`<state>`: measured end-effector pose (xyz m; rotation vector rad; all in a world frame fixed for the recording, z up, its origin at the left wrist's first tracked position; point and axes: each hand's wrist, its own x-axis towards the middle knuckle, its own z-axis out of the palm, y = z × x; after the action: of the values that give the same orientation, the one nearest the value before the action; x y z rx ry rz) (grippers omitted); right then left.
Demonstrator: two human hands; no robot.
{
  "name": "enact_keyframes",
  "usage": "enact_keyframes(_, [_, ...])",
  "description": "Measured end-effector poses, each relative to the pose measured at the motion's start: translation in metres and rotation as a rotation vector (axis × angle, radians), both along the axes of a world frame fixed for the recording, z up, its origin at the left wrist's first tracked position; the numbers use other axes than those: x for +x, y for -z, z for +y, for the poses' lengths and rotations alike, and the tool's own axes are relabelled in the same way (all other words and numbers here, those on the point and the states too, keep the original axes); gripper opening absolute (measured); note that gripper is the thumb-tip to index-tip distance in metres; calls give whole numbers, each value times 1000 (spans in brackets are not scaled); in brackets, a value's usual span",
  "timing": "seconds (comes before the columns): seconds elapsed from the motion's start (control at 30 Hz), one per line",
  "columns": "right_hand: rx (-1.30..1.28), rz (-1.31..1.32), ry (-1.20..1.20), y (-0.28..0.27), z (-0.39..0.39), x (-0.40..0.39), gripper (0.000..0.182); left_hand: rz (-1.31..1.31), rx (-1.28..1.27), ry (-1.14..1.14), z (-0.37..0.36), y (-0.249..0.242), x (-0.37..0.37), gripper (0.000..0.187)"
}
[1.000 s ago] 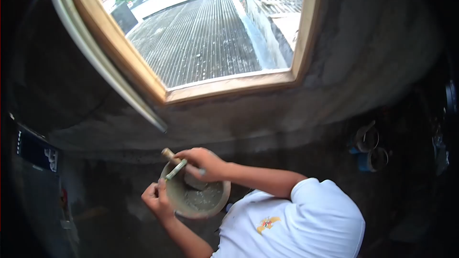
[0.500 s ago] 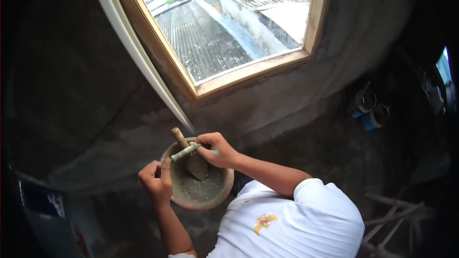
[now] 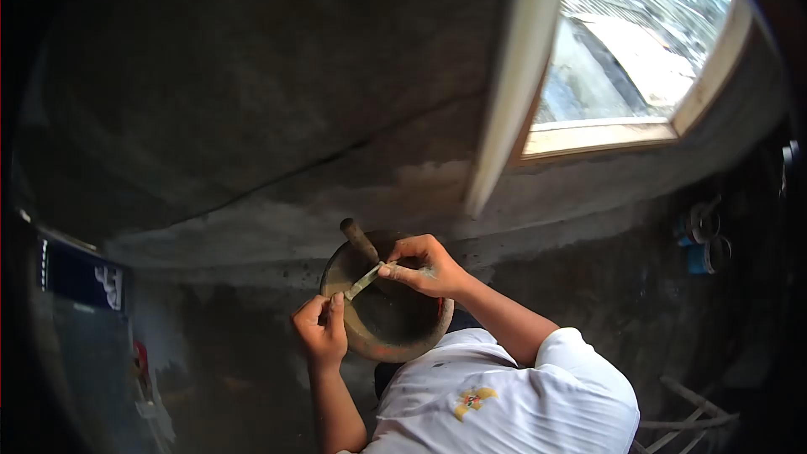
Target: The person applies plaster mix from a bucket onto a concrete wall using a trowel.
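Above a round bowl (image 3: pixel 370 347), my two hands hold a short, pale greenish strip (image 3: pixel 364 282) between them, slanting up to the right. My left hand (image 3: pixel 324 328) pinches its lower end at the bowl's left rim. At its upper end, thumb and fingers of my right hand (image 3: pixel 429 269) are closed on it. A wooden handle (image 3: pixel 360 240) sticks out over the bowl's back rim, just behind the strip; what it joins is too dark to make out. The inside of the bowl is in shadow.
A bare grey wall (image 3: pixel 252 101) with a long crack rises in front. At the upper right are a framed window (image 3: pixel 601 136) and a pale upright strip (image 3: pixel 514 76) beside it. Two buckets (image 3: pixel 702 244) stand at the right, wooden sticks (image 3: pixel 693 420) lower right. A dark blue item (image 3: pixel 80 277) is at the left.
The view has turned left, so the window, buckets and bowl appear further right. Both hands still hold the strip, which now slants more steeply. The bowl's inside looks darker.
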<state>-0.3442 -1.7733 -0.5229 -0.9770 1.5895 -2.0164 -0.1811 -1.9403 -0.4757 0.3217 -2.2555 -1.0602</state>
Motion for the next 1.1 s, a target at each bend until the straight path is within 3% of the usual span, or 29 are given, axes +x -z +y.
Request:
enact_keyframes(0.1, [-10, 152, 36, 5, 14, 16, 34, 99, 30, -34, 20, 7, 13, 38])
enact_keyframes(0.2, [13, 98, 56, -12, 84, 90, 31, 205, 29, 23, 78, 9, 73, 39])
enact_keyframes(0.23, [59, 15, 35, 34, -22, 14, 31, 132, 85, 4, -30, 52, -2, 40])
enact_keyframes(0.37, [-67, -80, 92, 74, -57, 11, 31, 143, 76, 95, -80, 94, -17, 41])
enact_keyframes(0.5, [-88, 17, 135, 70, -56, 16, 28, 269, 3, 113, -85, 87, -22, 40])
enact_keyframes(0.57, [-186, -105, 128, 78, -69, 23, 28, 217, -130, 148, -97, 82, -20, 39])
enact_keyframes(0.63, [-208, -151, 159, 81, -93, 31, 27, 223, -103, 152, -114, 74, -20, 44])
enact_keyframes(0.83, [-144, -179, 222, 94, -173, 51, 25, 144, -82, 251, -215, 78, -17, 40])
enact_keyframes(1.03, [-125, -113, 138, 105, -265, 49, 25, -61, -111, 174, -306, 90, 2, 53])
enact_keyframes(1.1, [-32, -90, 62, 105, -298, 50, 24, -153, 134, 118, -337, 104, 19, 55])
